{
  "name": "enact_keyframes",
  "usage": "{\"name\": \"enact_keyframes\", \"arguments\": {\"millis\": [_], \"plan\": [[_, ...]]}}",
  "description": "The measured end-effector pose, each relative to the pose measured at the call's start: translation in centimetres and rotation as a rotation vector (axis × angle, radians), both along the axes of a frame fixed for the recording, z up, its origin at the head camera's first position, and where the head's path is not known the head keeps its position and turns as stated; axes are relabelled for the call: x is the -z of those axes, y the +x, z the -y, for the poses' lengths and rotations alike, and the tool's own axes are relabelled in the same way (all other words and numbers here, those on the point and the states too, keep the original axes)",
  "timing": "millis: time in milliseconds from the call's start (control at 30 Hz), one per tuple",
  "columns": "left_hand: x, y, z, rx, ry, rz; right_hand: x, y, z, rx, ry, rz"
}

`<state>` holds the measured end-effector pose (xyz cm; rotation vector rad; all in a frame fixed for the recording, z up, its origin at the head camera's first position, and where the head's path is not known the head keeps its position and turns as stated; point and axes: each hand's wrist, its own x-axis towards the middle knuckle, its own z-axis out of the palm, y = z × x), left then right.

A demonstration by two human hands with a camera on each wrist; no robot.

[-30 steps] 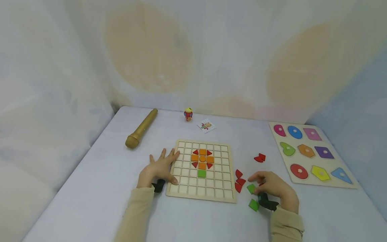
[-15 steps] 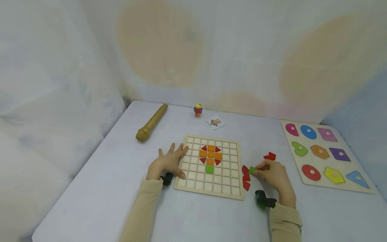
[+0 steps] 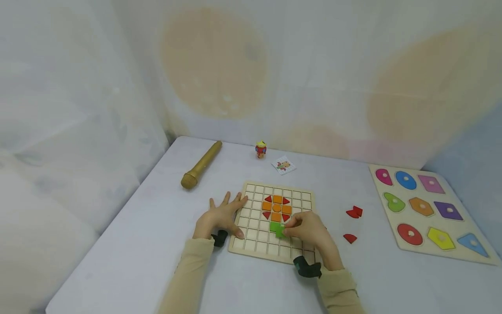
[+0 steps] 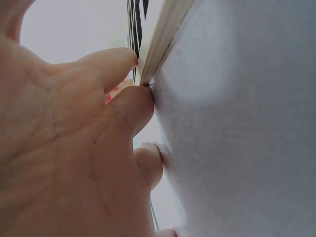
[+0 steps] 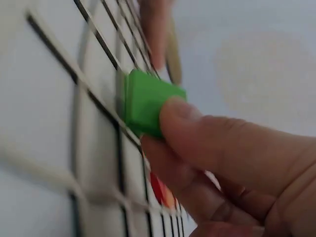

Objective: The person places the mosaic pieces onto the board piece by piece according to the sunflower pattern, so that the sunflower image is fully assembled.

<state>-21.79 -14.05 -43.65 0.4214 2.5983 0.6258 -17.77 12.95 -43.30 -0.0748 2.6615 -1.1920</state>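
Our right hand (image 3: 310, 229) pinches a green tile (image 3: 279, 231) over the grid board (image 3: 255, 246), just near of the green square (image 3: 274, 225) under the orange pattern, while our left hand (image 3: 219, 216) lies flat, fingers spread, on the board's left edge.

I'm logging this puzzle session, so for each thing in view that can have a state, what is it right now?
Left hand: flat, fingers spread, pressing the grid board's left edge.
Right hand: pinching a green square tile.
Green square tile: held over the board, just below the placed green tile.
Grid board: flat on the table, partly filled with orange, red and green pieces.
Red pieces: loose on the table, right of the board.
Shape puzzle: all nine shapes seated.
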Motion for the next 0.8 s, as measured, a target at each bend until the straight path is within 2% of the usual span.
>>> {"name": "enact_keyframes", "arguments": {"millis": [167,367,500,600,700,800], "plan": [[-0.1,0.0,-0.2,-0.009,0.007,-0.015,0.0,0.7,2.5,-0.051,0.078,-0.069],[-0.1,0.1,-0.2,-0.005,0.000,0.003,0.1,1.2,3.0,-0.051,0.160,-0.061],[0.2,0.2,-0.3,0.002,0.000,-0.002,0.4,1.4,2.8,-0.035,0.148,-0.071],[0.4,0.3,-0.3,0.002,0.010,-0.012,0.5,1.3,2.5,-0.055,0.129,-0.068],[0.5,0.3,-0.2,-0.005,0.017,-0.021,0.4,1.1,1.4,-0.112,0.064,-0.031],[0.5,0.2,-0.1,-0.007,0.024,-0.034,0.2,0.6,-0.9,-0.171,-0.039,0.024]]}}
